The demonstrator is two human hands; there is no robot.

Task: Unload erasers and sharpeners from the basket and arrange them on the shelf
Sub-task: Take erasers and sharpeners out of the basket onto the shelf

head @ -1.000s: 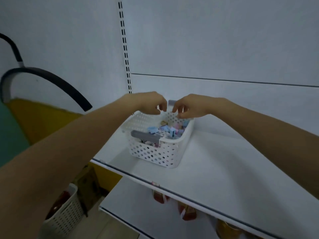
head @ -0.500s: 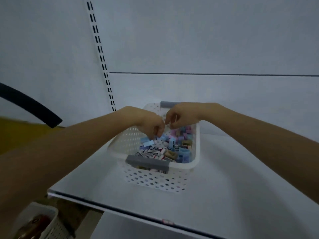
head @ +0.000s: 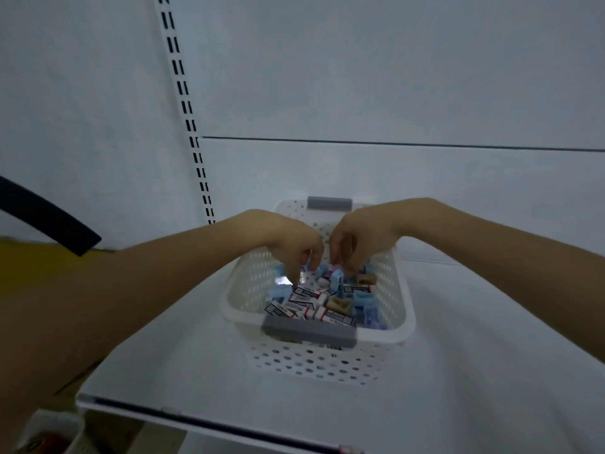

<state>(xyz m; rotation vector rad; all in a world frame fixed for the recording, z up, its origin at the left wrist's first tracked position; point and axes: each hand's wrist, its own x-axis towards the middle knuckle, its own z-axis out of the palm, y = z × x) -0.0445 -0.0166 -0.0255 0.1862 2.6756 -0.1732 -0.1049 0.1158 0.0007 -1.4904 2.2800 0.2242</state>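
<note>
The basket (head: 319,326) sits on the white shelf (head: 474,371), near its front edge and toward the left end, close enough that both arms reach it without stretching. It is white and perforated, with a grey handle at 6 o'clock and another at 12. Inside lies a loose heap: erasers (head: 306,298) in white printed sleeves toward 7 o'clock, and small blue, lilac and tan sharpeners (head: 361,301) toward 4 o'clock and the middle. Both hands dip in over the far half of the heap. The left hand (head: 288,244) comes in from 9 o'clock, the right hand (head: 358,242) from 2 o'clock, and they nearly meet at the centre, so each can pick without crossing the other. Left fingers (head: 302,262) curl down among blue pieces; whether they pinch one I cannot tell. Right fingers (head: 340,253) are likewise bent into the heap, their grip hidden by the knuckles. The shelf around the basket is bare, so by my reckoning the unloading has barely begun and the first pieces are being chosen.
</note>
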